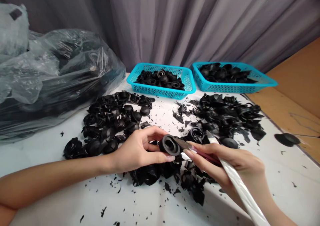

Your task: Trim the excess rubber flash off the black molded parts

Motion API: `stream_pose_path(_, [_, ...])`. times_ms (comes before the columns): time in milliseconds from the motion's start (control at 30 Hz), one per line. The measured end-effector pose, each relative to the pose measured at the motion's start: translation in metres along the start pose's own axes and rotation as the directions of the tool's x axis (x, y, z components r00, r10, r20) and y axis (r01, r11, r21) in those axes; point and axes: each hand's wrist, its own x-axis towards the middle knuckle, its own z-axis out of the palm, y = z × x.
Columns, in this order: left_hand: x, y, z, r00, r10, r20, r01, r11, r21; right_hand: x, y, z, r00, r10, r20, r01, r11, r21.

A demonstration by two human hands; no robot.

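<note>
My left hand (141, 149) is closed on a round black rubber-like part (170, 145), pinched between thumb and fingers with its open, ringed end facing up. My right hand (230, 166) grips a small knife (185, 144) with a pinkish handle, its blade against or very near the part's right rim. A long white-wrapped strip (236, 179) runs across the right hand; how it is held cannot be made out. Below and around both hands lie piles of black ribbed parts (150, 174), some with ragged edges.
Two blue perforated baskets (160, 94) (237, 88) of black parts stand at the back. A large clear plastic bag (62, 86) with dark contents fills the left. Black scraps litter the white table (62, 199). A black disc-like piece (287, 139) lies at the right edge; a grey curtain (175, 26) hangs behind.
</note>
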Motion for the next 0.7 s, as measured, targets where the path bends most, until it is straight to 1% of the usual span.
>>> stream_pose_path(400, [-0.0006,-0.0002,-0.0005,1.000,-0.008,0.006,0.009,1.000,-0.005,-0.0005,0.0008,0.0021,0.997,-0.074,-0.020,0.073,0.997,-0.038])
stream_pose_path(700, [0.0018,0.0028,0.0000,1.000,-0.031,-0.002,0.031,0.996,-0.088,-0.0006,0.0026,0.0030,0.994,-0.111,-0.025,0.109,0.992,-0.060])
